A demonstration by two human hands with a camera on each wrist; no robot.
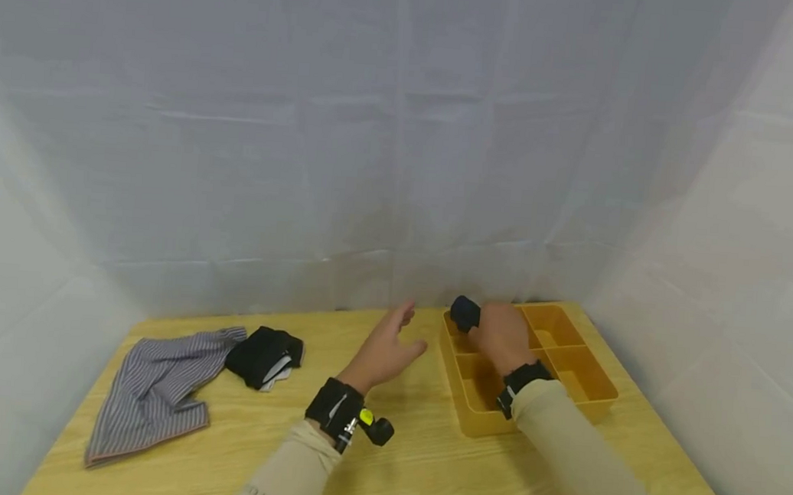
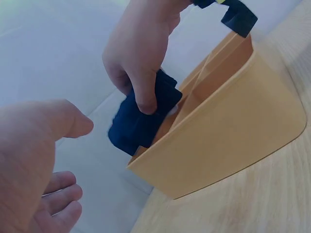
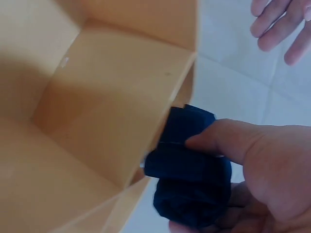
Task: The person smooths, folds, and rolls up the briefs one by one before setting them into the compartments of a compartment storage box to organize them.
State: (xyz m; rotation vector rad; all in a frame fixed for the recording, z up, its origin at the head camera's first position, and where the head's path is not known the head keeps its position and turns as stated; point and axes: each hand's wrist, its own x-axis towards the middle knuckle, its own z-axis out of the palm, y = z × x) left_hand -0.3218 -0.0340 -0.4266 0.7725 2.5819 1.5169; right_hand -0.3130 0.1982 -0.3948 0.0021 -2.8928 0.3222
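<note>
My right hand (image 1: 504,335) grips a rolled bundle of dark navy cloth (image 1: 464,313) over the far left compartment of a yellow-orange divided box (image 1: 488,425). In the right wrist view the thumb presses on top of the cloth roll (image 3: 189,165), with the fingers curled beneath it. The left wrist view shows the bundle (image 2: 136,124) at the box's rim, its lower end overlapping the edge. To the left of the box, my left hand (image 1: 382,354) hovers with thumb and fingers spread apart, holding nothing.
A grey striped garment (image 1: 152,384) lies spread on the left of the wooden table (image 1: 415,479). Touching its right side is a folded black cloth (image 1: 261,353) with a pale part showing. White sheeting (image 1: 347,160) stands behind the table and along both sides.
</note>
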